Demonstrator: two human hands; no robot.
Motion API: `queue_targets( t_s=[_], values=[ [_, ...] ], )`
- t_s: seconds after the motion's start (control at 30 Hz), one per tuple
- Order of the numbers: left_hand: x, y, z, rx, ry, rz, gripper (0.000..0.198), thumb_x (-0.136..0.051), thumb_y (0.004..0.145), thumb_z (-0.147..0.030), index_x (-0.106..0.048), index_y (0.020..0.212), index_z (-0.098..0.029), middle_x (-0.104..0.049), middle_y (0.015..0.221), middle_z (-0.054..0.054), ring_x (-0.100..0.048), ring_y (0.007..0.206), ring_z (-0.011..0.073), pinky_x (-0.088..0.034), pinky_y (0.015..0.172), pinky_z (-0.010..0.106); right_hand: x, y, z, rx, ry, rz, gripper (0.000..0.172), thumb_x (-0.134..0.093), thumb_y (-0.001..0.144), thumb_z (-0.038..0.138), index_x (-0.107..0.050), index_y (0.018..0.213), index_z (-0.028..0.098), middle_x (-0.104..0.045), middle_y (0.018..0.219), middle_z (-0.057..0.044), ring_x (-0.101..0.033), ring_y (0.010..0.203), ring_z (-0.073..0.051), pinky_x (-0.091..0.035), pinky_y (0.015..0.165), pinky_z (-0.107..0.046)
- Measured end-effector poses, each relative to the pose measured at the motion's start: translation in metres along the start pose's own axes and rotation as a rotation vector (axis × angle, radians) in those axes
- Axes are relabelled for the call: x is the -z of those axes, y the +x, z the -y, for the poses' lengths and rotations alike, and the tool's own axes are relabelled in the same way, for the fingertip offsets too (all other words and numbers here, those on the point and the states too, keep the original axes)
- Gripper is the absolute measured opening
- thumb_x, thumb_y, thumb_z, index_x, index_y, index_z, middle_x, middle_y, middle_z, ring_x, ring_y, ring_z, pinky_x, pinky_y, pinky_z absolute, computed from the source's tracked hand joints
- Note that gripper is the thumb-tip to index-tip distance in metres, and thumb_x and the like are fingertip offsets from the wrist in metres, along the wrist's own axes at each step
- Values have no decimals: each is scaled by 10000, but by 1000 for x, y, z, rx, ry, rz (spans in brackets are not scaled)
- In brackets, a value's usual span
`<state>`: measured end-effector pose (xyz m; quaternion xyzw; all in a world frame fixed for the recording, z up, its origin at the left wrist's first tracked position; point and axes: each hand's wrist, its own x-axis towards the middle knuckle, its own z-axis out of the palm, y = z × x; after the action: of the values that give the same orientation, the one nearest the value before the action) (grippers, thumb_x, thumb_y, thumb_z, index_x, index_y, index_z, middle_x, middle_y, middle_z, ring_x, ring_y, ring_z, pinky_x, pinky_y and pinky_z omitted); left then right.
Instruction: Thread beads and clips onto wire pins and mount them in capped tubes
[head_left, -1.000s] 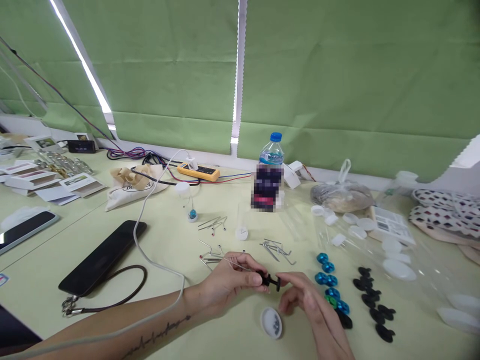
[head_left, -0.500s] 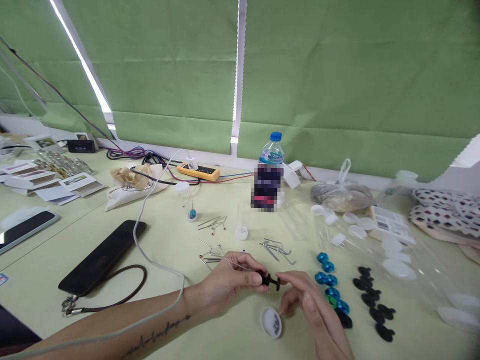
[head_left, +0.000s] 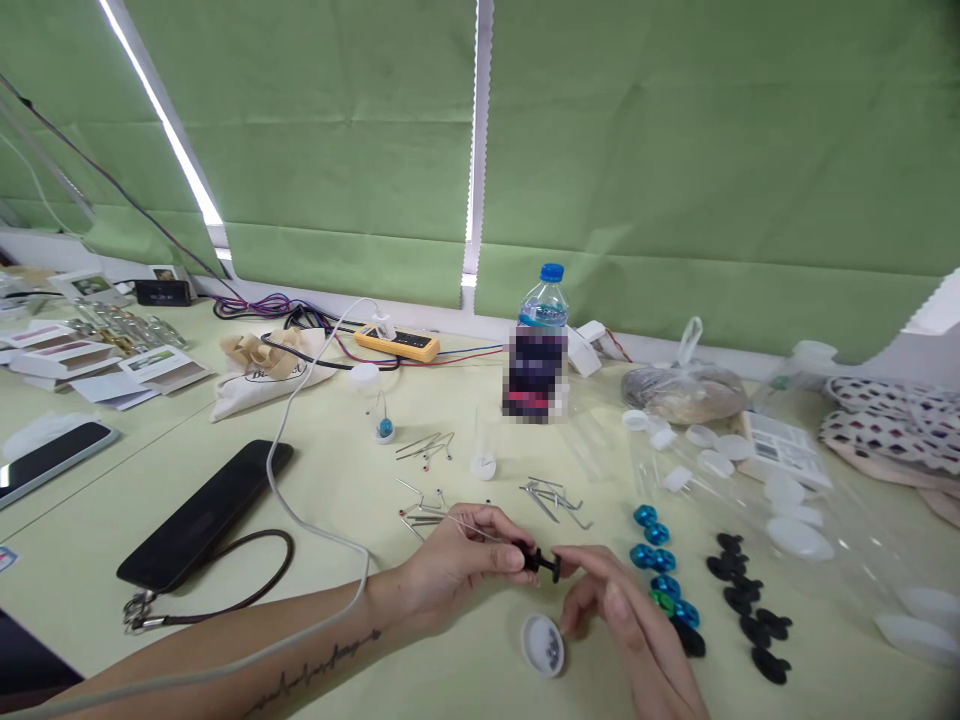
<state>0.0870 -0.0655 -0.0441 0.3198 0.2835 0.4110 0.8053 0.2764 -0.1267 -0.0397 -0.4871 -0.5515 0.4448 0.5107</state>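
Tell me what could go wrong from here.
The right hand is close beside the white cap and might tip it, spilling the small grey pieces inside. The white cable lies across the left forearm and could snag. The small black part, held in the left hand, might slip if pushed.

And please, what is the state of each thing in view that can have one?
Black part, held
Left hand, pinching black part
Right hand, partly open, at black part's end
White dish, open side up, silver bits inside
Bottle, upright, capped
Yellow strip, plug inserted
Leftmost phone, screen dark
Blinds, lowered
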Motion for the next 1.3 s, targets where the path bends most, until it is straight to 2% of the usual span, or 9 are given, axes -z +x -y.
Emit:
queue_targets(
  t_s=[0.13, 0.33, 0.43, 0.53, 0.67, 0.8, 0.97, 1.1, 1.3],
  values=[
    [-2, 0, -1, -5, 2, 2, 218, -882, 589, -171, -733, 734, -107, -725, 714, 53, -678, 628, 145, -532, 710, 287, 1, 0, 0, -23, -7, -16, 380, -410, 974, 502, -651, 1112, 244, -671, 891, -63, -611, 645, -183, -506, 641, -314],
    [0, 0, 1, 3, -6, 1, 196, -873, 604, -152, -731, 730, -106, -732, 753, 57, -682, 629, 137, -537, 732, 292, 5, 0, -4, 23, -24, 29, 370, -390, 990, 475, -656, 1109, 247, -656, 879, -60, -614, 664, -182, -504, 639, -305],
    [2, 1, 2, -3, -11, 6, 193, -867, 612, -143, -734, 745, -102, -735, 771, 63, -688, 639, 141, -541, 737, 294, 8, 0, -8, 46, -36, 49, 350, -374, 1000, 453, -626, 1167, 276, -647, 961, -58, -608, 678, -171, -500, 645, -299],
    [2, 1, 1, -6, -19, 12, 198, -869, 606, -137, -738, 749, -97, -737, 762, 69, -694, 649, 150, -542, 711, 279, 9, 0, -10, 79, -43, 99, 346, -362, 1005, 446, -636, 1144, 287, -633, 1034, -64, -600, 680, -163, -500, 633, -291],
    [-1, 0, -1, -4, -34, 6, 208, -875, 593, -135, -742, 748, -95, -737, 760, 66, -687, 626, 137, -545, 707, 275, 8, 0, -11, 39, -32, 52, 341, -359, 1006, 447, -591, 1213, 307, -613, 1037, -58, -600, 691, -163, -507, 658, -299],
    [-2, 0, -1, 4, -22, 0, 205, -880, 583, -145, -739, 724, -96, -739, 751, 73, -694, 647, 153, -550, 711, 285, 8, 0, -11, 85, -39, 113, 344, -348, 1011, 438, -630, 1147, 298, -615, 1055, -63, -594, 684, -159, -501, 630, -288],
    [-1, 1, 1, 1, -26, -7, 209, -877, 589, -138, -744, 744, -98, -740, 759, 70, -693, 646, 146, -552, 713, 281, 8, 0, -9, 33, -34, 54, 339, -361, 1005, 457, -604, 1191, 312, -627, 989, -49, -597, 686, -164, -502, 650, -292],
    [-1, 1, 0, -2, -16, 13, 191, -872, 599, -139, -742, 731, -96, -739, 740, 72, -698, 646, 150, -549, 703, 270, 7, 0, -8, 48, -30, 83, 358, -370, 994, 482, -645, 1110, 285, -641, 1031, -67, -583, 670, -167, -495, 634, -297],
    [0, -1, 0, -7, -25, 12, 192, -866, 608, -131, -746, 756, -99, -742, 759, 68, -696, 628, 144, -549, 709, 273, 7, 0, -11, 6, -8, 57, 342, -362, 1000, 469, -593, 1190, 303, -623, 998, -48, -621, 686, -170, -498, 649, -302]
  ],
)
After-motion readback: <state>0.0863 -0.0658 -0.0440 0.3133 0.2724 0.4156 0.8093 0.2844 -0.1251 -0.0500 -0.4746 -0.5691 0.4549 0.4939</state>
